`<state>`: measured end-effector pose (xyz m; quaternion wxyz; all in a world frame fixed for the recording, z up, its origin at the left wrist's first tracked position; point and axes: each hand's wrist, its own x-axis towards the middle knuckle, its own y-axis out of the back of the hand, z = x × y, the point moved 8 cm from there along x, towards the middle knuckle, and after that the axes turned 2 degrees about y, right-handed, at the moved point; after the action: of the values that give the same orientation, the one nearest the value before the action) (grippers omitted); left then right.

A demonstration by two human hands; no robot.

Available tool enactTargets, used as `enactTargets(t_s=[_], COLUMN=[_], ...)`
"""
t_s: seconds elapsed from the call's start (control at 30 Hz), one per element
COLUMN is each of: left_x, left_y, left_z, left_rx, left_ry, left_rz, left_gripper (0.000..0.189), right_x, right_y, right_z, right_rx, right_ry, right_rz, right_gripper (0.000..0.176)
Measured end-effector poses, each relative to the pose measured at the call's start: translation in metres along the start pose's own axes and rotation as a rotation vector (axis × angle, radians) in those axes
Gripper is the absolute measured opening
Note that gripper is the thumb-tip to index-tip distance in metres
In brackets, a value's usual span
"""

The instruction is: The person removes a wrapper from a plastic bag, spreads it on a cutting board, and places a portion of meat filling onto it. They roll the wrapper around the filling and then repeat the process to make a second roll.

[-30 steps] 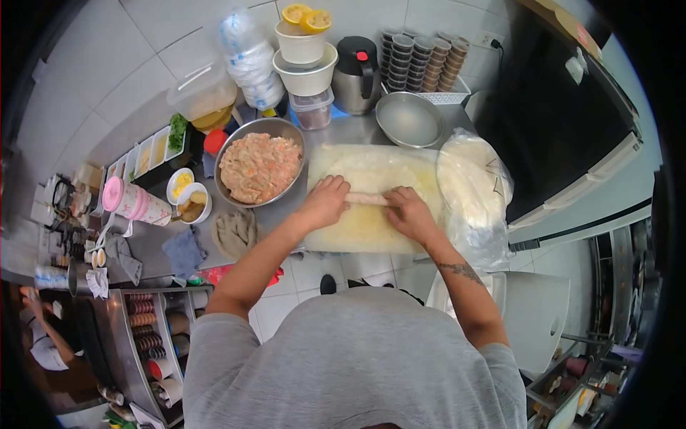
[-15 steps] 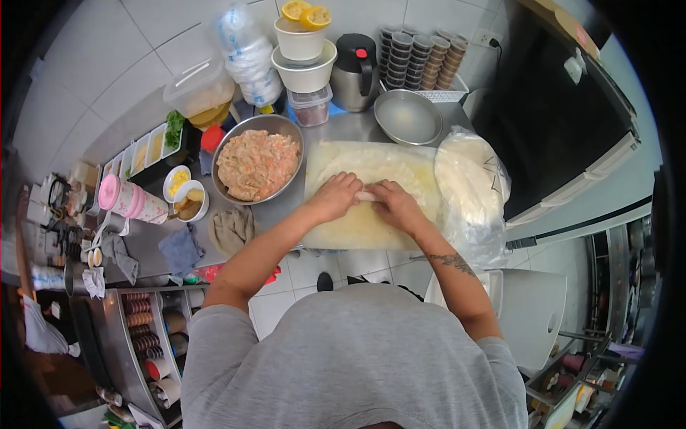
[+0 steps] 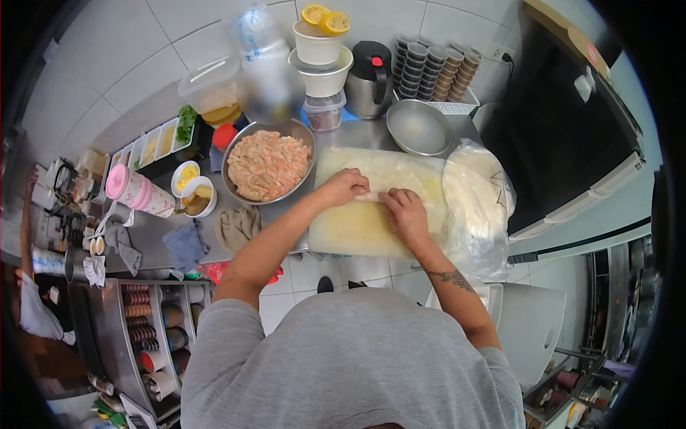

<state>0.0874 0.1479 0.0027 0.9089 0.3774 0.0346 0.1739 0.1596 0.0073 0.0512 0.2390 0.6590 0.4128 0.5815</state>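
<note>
Two bare forearms reach out over the counter's near edge. Two cloths lie there side by side, a beige cloth (image 3: 238, 227) and a blue-grey cloth (image 3: 186, 244). On to the pale cutting board (image 3: 350, 232): one thin roll (image 3: 371, 196) lies across its middle, and both hands are on it! The left hand (image 3: 345, 187) curls its fingers down over the roll's left end. The right hand (image 3: 405, 213) presses its fingertips onto the right part, and the two hands sit close together. Left of the board there's one steel bowl of filling (image 3: 269, 166), pinkish and heaped. On the right, one clear bag of wrappers (image 3: 475, 189). Further back: one empty steel dish (image 3: 419, 127), one flask (image 3: 370, 70), and two stacked white tubs (image 3: 320, 53) topped by two lemon halves (image 3: 325, 18).
</note>
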Motion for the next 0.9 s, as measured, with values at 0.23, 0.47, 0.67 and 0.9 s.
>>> enactTargets(t_s=[0.23,0.47,0.67,0.9], left_x=[-0.037,-0.036,-0.020,-0.028], left_y=[-0.003,-0.007,0.003,0.000], left_z=[0.055,0.043,0.028,0.061], left_rx=[0.418,0.371,0.297,0.415], left_ry=[-0.071,0.004,-0.046,-0.123], left_rz=[0.199,0.256,0.343,0.408], left_gripper=[0.038,0.038,0.039,0.039], right_x=[-0.009,-0.004,0.001,0.002], right_y=[-0.006,-0.003,-0.015,-0.012], right_z=[0.015,0.006,0.004,0.037], right_rx=[-0.111,-0.081,-0.129,-0.018], right_ry=[-0.100,-0.086,-0.019,-0.123], right_rz=[-0.017,-0.050,-0.005,0.016], right_gripper=[0.030,0.037,0.039,0.036])
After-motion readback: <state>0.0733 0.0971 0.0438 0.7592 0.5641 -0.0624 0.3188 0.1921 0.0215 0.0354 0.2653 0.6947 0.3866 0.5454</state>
